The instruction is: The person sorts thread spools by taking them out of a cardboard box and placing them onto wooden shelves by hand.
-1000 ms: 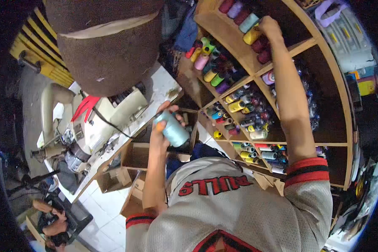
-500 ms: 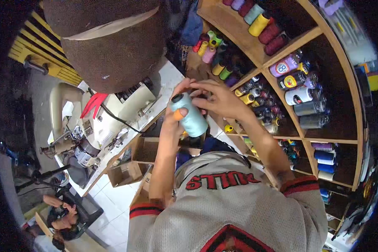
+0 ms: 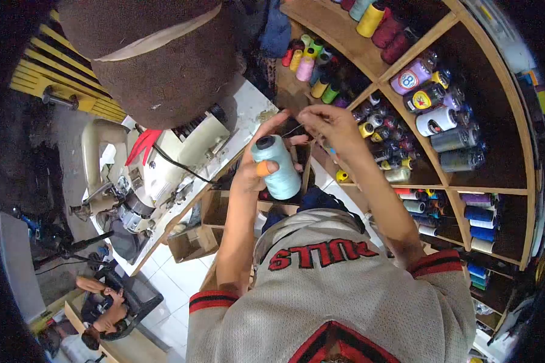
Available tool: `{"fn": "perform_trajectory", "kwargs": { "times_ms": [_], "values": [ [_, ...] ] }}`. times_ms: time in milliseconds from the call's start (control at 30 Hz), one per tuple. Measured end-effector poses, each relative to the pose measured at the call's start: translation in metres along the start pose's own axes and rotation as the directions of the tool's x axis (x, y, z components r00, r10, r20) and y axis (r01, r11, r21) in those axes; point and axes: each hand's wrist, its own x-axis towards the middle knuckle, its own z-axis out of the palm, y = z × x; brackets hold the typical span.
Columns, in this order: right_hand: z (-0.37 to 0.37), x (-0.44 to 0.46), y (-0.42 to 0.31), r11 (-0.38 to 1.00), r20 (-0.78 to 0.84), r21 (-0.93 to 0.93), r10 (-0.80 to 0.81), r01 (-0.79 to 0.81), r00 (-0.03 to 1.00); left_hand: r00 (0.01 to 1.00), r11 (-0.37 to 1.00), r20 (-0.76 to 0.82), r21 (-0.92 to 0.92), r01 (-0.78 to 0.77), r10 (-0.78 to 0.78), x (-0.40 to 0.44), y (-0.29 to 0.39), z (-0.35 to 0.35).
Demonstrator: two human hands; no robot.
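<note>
My left hand [image 3: 248, 172] is wrapped round a light-blue spool of thread [image 3: 283, 175], which it holds tilted in front of my shirt. An orange covering [image 3: 264, 169] sits on the left thumb, pressed against the spool's side. The dark core end of the spool points up and away from me. Beyond it, my right hand [image 3: 333, 128] is closed in a pinch, apart from the spool. A thin pale strand of thread [image 3: 293, 130] shows between the right fingertips and the left fingers.
A wooden shelf [image 3: 418, 184] full of coloured thread spools stands on the right. At left is a white sewing table [image 3: 236, 121] with a sewing machine [image 3: 133, 209]. An open cardboard box [image 3: 194, 243] lies below it. Another person [image 3: 106, 308] sits at lower left.
My right hand has drawn away from the spool, up and to the right, and a strand of thread now shows. The left hand keeps its hold on the spool.
</note>
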Motion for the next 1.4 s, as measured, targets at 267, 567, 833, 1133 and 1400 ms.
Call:
{"fn": "perform_trajectory", "kwargs": {
  "times_ms": [267, 567, 833, 1133, 1400],
  "values": [
    [-0.004, -0.012, -0.01, 0.983, 0.264, 0.128, -0.159, 0.129, 0.951, 1.0, 0.998, 0.021, 0.069, 0.01, -0.012, 0.0, -0.006, 0.002],
    [-0.01, -0.016, -0.008, 0.95, 0.362, -0.225, -0.124, 0.216, 0.924, 0.999, 0.997, -0.014, 0.069, 0.039, -0.038, -0.002, -0.011, 0.001],
    [-0.029, -0.029, -0.033, 0.983, 0.183, -0.083, -0.147, 0.164, 0.972, 0.958, 0.992, -0.26, -0.055, 0.114, -0.125, -0.01, -0.024, -0.015],
    [-0.028, -0.06, -0.053, 0.897, 0.293, -0.042, -0.41, 0.44, 0.864, 0.837, 0.989, -0.529, -0.03, 0.148, -0.141, -0.014, -0.03, -0.02],
    [0.001, -0.067, -0.037, 0.824, 0.029, -0.323, -0.483, 0.466, 0.875, 0.836, 0.988, -0.527, 0.072, -0.139, 0.156, -0.013, -0.036, -0.004]
  ]
}}
